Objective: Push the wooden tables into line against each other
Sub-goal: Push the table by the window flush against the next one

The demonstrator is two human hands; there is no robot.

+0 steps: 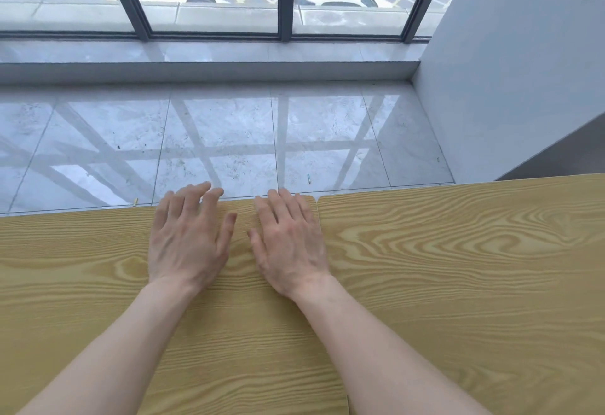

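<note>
Two tables fill the lower half of the view, the left table (82, 283) from 6 to 9 o'clock and the right table (458, 283) from 3 to 5 o'clock, side by side with a thin seam between them. Both tops are pale yellow wood grain with rounded corners (the far edges look nearly level). Left hand (186, 241) and right hand (291, 244) lie palm-down, fingers spread, gripping nothing, on the left table near its far edge. Beyond lie glossy grey floor tiles (229, 132).
</note>
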